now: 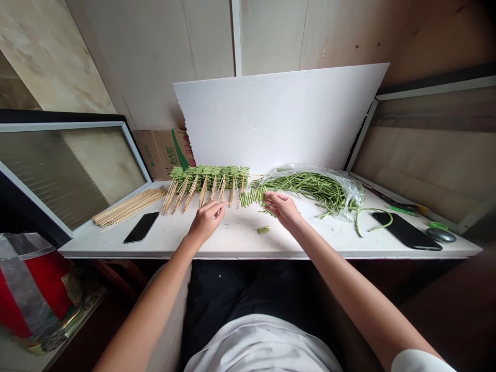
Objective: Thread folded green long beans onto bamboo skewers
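Note:
My left hand (208,221) pinches the bare end of a bamboo skewer. Short green bean pieces (251,197) sit side by side along that skewer, just above the table. At its other end my right hand (282,208) is closed on the beans, its fingertips partly hidden behind them. A small cut bean piece (263,229) lies on the white table (232,240) below. Behind my left hand, finished bean skewers (217,177) are stacked in a row, their bare sticks pointing toward me. Long uncut green beans (313,187) spill from a clear plastic bag (351,194) beyond my right hand.
Loose bamboo skewers (129,206) lie at the left, near a phone (141,228). Another black phone (405,231) and a dark rounded object (442,235) rest at the right. A white foam board (279,119) and a cardboard box (165,152) stand behind.

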A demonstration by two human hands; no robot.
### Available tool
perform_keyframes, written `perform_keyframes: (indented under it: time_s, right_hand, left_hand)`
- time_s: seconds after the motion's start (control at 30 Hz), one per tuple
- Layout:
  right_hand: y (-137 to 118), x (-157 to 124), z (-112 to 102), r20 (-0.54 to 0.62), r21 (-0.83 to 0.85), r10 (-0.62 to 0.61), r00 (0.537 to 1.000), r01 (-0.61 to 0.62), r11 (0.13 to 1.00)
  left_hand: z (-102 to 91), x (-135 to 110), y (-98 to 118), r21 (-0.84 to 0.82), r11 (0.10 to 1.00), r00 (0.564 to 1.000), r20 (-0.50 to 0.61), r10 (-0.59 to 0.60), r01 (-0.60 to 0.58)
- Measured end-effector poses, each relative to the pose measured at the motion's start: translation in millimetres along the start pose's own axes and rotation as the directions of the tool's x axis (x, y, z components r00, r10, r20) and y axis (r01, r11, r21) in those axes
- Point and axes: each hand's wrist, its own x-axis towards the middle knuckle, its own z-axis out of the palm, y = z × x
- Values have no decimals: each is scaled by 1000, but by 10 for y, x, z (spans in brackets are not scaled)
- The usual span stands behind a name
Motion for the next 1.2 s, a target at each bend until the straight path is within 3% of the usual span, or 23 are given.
perform_keyframes:
  time_s: [0.4,0.67,0.97,1.2]
  right_hand:
    - [8,20,-9,103,73,29,994,-37,997]
    - [29,-42,30,158,-218,-4,987,39,975]
    - [2,-18,-15,158,-310,-13,987,63,949]
    - [21,17,-24,144,-314,-84,986,126,941]
  left_hand:
    - [-24,13,-4,-3,999,999,15,-37,37]
    - [-9,8,-11,-13,999,999,24,-48,48]
    - [-23,-2,-54,7,998,994,87,-68,68]
    - [-32,6,-67,137,990,993,112,-40,25]
